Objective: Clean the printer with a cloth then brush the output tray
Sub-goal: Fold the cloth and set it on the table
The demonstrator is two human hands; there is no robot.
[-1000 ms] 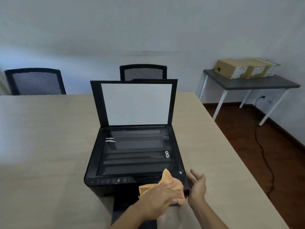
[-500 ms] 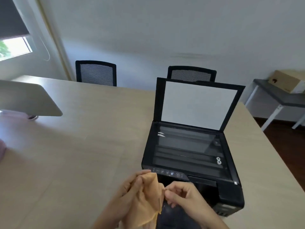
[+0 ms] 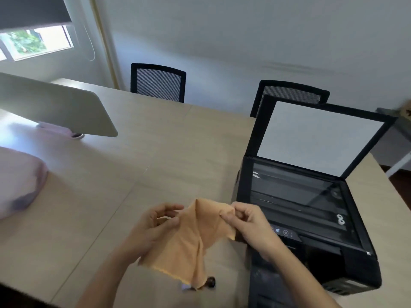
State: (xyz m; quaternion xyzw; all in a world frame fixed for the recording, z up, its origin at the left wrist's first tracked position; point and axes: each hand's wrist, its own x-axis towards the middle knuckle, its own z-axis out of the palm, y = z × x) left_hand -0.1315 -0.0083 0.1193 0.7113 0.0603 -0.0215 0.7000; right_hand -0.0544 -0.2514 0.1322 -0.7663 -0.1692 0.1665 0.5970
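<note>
Both hands spread the orange cloth [image 3: 195,238] just left of the printer [image 3: 307,218]

Left hand [image 3: 153,225] and right hand [image 3: 249,221] each pinch an upper corner; the cloth hangs off the printer, top edge running left-right, long axis dropping toward the person. Best to fold it into a flat pad before wiping. The printer's lid [image 3: 320,136] stands open, control panel facing the person

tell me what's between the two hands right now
In the head view, the orange cloth stretches between them: the left hand and right hand each pinch an upper corner, left of the printer.
</note>
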